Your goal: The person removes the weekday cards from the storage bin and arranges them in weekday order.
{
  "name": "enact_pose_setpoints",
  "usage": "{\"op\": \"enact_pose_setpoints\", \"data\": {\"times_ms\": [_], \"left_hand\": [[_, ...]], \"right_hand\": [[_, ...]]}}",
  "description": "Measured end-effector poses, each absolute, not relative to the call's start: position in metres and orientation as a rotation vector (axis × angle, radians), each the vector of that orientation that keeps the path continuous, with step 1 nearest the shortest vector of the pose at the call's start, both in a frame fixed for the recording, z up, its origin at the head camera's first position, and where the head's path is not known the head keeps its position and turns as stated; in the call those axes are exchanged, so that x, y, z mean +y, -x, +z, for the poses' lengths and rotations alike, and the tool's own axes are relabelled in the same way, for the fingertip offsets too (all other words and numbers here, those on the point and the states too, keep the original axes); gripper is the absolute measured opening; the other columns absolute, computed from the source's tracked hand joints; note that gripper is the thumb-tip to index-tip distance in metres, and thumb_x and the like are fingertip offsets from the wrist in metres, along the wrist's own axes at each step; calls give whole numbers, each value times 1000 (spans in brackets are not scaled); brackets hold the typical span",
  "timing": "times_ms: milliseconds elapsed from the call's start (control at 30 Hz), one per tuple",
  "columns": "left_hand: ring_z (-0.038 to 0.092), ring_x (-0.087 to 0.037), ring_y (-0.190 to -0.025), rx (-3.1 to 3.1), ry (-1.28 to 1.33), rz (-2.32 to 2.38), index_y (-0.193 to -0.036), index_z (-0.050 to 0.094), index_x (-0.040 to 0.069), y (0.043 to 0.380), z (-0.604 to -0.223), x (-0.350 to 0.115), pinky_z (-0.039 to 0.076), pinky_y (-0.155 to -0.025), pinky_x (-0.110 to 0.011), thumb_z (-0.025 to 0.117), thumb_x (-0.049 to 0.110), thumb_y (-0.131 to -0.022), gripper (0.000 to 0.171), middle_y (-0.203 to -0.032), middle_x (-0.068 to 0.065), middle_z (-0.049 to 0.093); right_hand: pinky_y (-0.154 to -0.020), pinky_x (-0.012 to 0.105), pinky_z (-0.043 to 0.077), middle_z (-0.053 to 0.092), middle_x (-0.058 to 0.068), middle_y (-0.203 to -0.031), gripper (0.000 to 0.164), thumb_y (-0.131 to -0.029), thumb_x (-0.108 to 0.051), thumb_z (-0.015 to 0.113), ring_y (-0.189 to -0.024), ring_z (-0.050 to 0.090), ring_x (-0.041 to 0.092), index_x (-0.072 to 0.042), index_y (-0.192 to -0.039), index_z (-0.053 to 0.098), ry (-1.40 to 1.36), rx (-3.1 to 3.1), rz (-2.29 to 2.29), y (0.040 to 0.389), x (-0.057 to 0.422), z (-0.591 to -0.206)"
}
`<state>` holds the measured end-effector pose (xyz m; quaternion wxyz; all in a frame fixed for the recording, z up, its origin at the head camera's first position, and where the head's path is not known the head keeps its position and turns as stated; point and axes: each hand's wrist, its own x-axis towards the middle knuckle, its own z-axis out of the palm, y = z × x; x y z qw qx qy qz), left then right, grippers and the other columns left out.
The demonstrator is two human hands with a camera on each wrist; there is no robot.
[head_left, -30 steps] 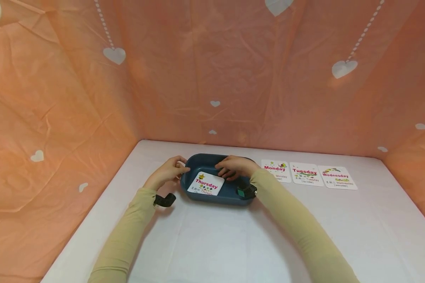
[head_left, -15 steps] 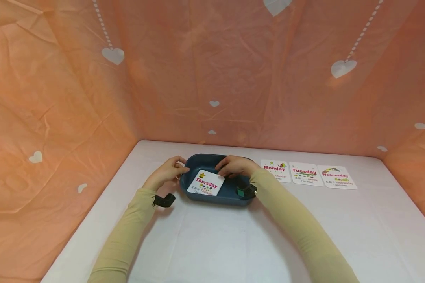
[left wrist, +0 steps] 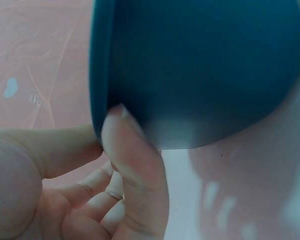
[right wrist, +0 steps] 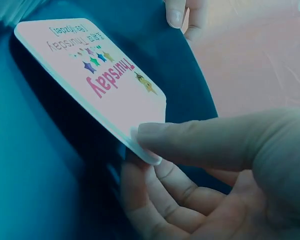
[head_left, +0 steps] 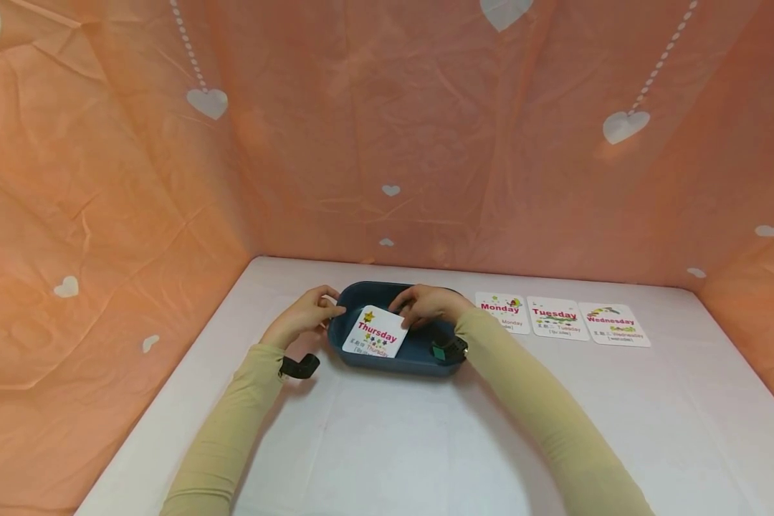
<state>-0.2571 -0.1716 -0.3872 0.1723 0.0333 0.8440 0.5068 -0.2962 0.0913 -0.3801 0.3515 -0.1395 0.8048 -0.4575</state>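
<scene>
A white "Thursday" card (head_left: pixel 375 333) with rounded corners and printed stars leans in a dark blue tray (head_left: pixel 396 367). My right hand (head_left: pixel 433 304), inside the tray, pinches one corner of the card between thumb and fingers. That corner is lifted, and a dark gap shows beneath the card (right wrist: pixel 110 80) in the right wrist view. At the tray's left end, my left hand (head_left: pixel 303 315) grips the rim. In the left wrist view its thumb (left wrist: pixel 135 155) lies on the side of the tray (left wrist: pixel 205 70), with the index finger on the other side of the rim.
Cards reading Monday (head_left: pixel 504 312), Tuesday (head_left: pixel 557 317) and Wednesday (head_left: pixel 614 324) lie in a row right of the tray on the white table (head_left: pixel 387 444). Orange cloth (head_left: pixel 426 143) with white hearts hangs behind and along both sides.
My right hand's fingers have closed on the Thursday card's corner, and the card has tilted up from the tray floor. My left hand stays at the rim.
</scene>
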Motion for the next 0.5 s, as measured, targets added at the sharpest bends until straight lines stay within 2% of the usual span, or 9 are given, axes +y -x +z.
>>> {"op": "enact_pose_setpoints", "data": {"times_ms": [300,500], "left_hand": [[49,-15,-54,2385,-103,1449,-126,44,-1,255,-385,-170,49,-52,-31,61,14,-95,38,-82,-14,53],[50,-17,-57,2389,-82,1437,-125,45,0,257,-387,-170,48,-53,-31,61,14,-95,37,-85,-16,54]], "right_hand": [[-69,27,51,56,8,-85,39,-78,15,67,-76,54,15,5,-115,61,333,2115,-1242,295,92,-381],[-69,29,53,55,6,-82,35,-77,16,66,-73,54,14,8,-111,63,331,2193,-1244,294,93,-383]]}}
